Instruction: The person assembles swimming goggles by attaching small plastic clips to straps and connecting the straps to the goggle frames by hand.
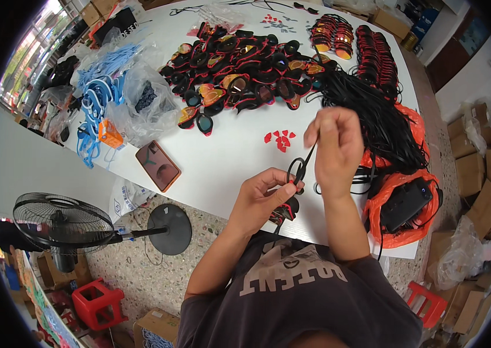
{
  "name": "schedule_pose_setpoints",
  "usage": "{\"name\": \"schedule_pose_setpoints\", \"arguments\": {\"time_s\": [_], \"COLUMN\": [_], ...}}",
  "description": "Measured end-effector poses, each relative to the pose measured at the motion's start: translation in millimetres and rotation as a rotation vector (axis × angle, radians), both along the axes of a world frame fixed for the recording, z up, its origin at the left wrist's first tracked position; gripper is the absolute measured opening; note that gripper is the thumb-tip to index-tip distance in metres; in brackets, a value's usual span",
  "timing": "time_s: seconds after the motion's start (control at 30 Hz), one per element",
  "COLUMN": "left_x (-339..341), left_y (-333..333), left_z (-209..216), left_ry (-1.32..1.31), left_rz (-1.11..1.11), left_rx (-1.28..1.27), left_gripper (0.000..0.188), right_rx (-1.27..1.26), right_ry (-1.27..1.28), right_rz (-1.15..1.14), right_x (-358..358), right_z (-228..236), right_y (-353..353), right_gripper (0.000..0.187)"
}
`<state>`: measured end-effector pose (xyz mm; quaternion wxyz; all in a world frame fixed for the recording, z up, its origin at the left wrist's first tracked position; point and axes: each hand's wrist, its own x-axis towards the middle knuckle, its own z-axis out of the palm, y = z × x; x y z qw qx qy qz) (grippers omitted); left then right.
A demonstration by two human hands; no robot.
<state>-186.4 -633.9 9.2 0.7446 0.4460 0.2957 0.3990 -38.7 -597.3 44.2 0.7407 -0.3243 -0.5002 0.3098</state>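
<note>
Close in front of me, at the table's near edge, my left hand [262, 196] is closed on a pair of black-and-red swimming goggles [285, 212], which hang partly hidden below its fingers. A black strap [299, 169] rises in a loop from that thumb and fingertips. Higher and to the right, my right hand [336, 139] pinches the strap, which is drawn up between the two hands. Just beyond lie several small red plastic pieces [282, 141]. To the right of my right hand spreads a thick bundle of loose black straps [367, 110].
A large heap of goggles [237, 75] covers the middle of the white table [211, 165], with stacked goggles [373, 55] at the far right. Blue straps [97, 95], clear bags and a phone [158, 166] lie left. An orange bag [399, 232] sits right; a fan [63, 223] stands left.
</note>
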Motion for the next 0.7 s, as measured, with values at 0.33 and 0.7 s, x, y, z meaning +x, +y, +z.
{"name": "schedule_pose_setpoints", "arguments": {"time_s": [0.33, 0.7], "left_x": [8, 7], "left_y": [-9, -15], "left_z": [-8, -10], "left_ry": [-0.062, -0.002], "left_rz": [-0.118, -0.214], "left_rx": [-0.068, -0.069], "left_gripper": [0.011, 0.015], "right_rx": [0.19, 0.333], "right_ry": [0.517, 0.579], "right_rz": [-0.041, -0.193], "right_x": [44, 90], "right_z": [55, 73], "right_y": [73, 120], "right_gripper": [0.012, 0.013]}}
